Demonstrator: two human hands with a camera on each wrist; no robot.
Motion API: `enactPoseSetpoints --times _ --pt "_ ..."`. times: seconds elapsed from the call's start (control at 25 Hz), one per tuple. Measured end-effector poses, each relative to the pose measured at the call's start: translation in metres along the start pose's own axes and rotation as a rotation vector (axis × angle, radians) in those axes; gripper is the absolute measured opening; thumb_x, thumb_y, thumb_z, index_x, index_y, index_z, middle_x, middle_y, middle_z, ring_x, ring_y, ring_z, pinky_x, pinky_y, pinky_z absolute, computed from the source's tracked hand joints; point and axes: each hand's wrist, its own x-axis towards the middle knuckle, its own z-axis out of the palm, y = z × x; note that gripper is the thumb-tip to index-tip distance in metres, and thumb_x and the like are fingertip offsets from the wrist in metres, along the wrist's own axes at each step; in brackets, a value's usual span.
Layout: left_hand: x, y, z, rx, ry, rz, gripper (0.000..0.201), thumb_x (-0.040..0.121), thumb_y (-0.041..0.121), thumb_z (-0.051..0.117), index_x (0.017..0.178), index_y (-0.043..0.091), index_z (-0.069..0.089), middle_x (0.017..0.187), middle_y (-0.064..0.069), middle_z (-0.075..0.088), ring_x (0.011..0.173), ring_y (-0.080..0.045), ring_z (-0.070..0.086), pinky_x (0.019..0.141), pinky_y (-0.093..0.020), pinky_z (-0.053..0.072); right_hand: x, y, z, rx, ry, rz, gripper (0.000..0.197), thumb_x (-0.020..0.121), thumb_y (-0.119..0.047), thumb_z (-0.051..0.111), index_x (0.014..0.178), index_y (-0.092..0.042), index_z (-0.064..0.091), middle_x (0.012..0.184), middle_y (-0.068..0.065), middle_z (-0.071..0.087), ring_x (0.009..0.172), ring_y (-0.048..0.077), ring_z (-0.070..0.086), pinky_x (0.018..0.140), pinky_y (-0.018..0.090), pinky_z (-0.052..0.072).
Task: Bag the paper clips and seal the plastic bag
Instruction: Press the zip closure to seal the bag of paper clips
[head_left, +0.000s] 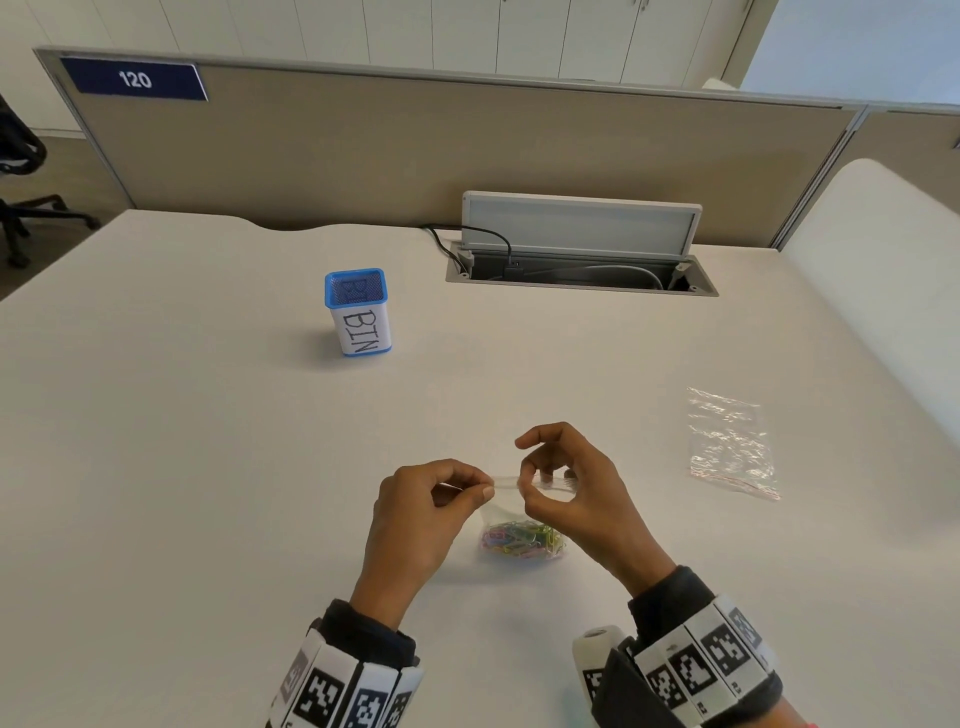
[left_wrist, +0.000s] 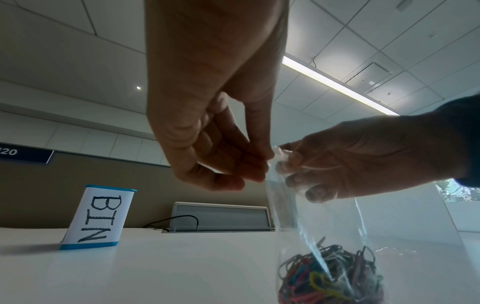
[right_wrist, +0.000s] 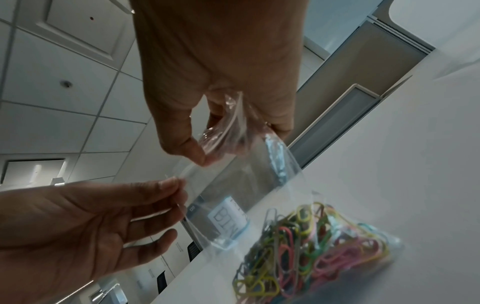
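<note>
The plastic bag (head_left: 511, 506) hangs upright above the white desk (head_left: 208, 467), its bottom resting on or just over the surface, and the coloured paper clips (head_left: 522, 540) lie heaped in its lower end, so the bagging looks done and the sealing is the step in hand. The bag is held by its top strip, probably so that the weight of the clips pulls the walls straight and the two halves of the closure line up. The left hand (head_left: 421, 514) pinches the left end of that strip between thumb and forefinger, its other fingers loosely curled below; the right hand (head_left: 566, 488) pinches the strip at the bag's right side, thumb and fingers curled round the bunched corner, forefinger arched above. The clips therefore sit below and between the two hands, well clear of the fingers. Whether the closure is already pressed shut along its length cannot be told. Outward from the bag, a second empty bag (head_left: 730, 441) lies flat to its right; a blue container labelled BIN (head_left: 361, 317) stands beyond it to the left, and an open cable hatch (head_left: 579, 260) lies farther back.
</note>
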Motion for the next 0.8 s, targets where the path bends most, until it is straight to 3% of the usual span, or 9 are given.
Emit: enactPoseSetpoints --times 0.2,0.48,0.64,0.8 --pt "0.0001 0.0005 0.0009 0.002 -0.003 0.000 0.008 0.076 0.024 0.071 0.083 0.022 0.073 0.078 0.009 0.070 0.075 -0.009 0.066 0.066 -0.008 0.043 0.0001 0.0003 0.0007 0.026 0.023 -0.015 0.034 0.067 -0.008 0.065 0.095 -0.025 0.055 0.074 -0.009 0.064 0.068 0.005 0.048 0.072 0.006 0.039" --pt "0.0010 0.0004 0.0029 0.005 -0.014 0.003 0.009 0.076 0.025 0.070 0.083 0.022 0.073 0.081 0.007 0.071 0.077 -0.010 0.067 0.071 -0.013 0.047 0.0021 0.0007 -0.0002 -0.018 0.002 -0.061 0.032 0.073 -0.005 0.069 0.097 -0.025 0.058 0.080 -0.010 0.067 0.079 0.007 0.056 0.078 0.007 0.041" --pt "0.0004 0.0037 0.0045 0.019 -0.040 0.034 0.003 0.077 0.027 0.069 0.080 0.026 0.068 0.079 0.010 0.069 0.075 -0.007 0.065 0.067 -0.006 0.045 0.0018 0.0024 0.0038 0.008 0.021 -0.051 0.033 0.069 -0.008 0.068 0.093 -0.026 0.055 0.077 -0.010 0.066 0.075 0.005 0.055 0.074 0.008 0.041" --pt "0.0003 0.0039 0.0047 -0.021 -0.025 0.034 0.010 0.073 0.027 0.072 0.081 0.022 0.071 0.080 0.007 0.072 0.075 -0.008 0.067 0.062 -0.002 0.046 0.0015 0.0054 0.0059 0.007 0.019 -0.050 0.031 0.070 -0.013 0.066 0.095 -0.027 0.054 0.080 -0.008 0.066 0.078 0.011 0.056 0.076 0.012 0.043"
